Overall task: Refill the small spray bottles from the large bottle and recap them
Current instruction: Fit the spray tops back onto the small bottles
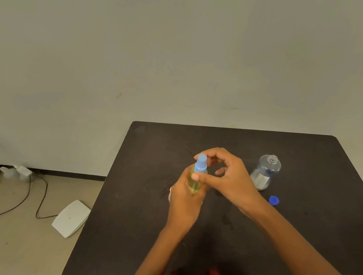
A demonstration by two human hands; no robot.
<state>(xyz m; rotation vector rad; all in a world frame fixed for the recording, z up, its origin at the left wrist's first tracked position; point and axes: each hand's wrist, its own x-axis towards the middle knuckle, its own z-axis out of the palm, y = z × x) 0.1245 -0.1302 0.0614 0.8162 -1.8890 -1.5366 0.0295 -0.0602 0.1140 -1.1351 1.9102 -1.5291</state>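
Above the middle of the dark table, the left hand wraps around a small spray bottle of yellow liquid, held upright. The right hand curls its fingers about the light-blue spray cap. To the right stands the large clear bottle, uncapped; its blue cap lies nearer, just beside it.
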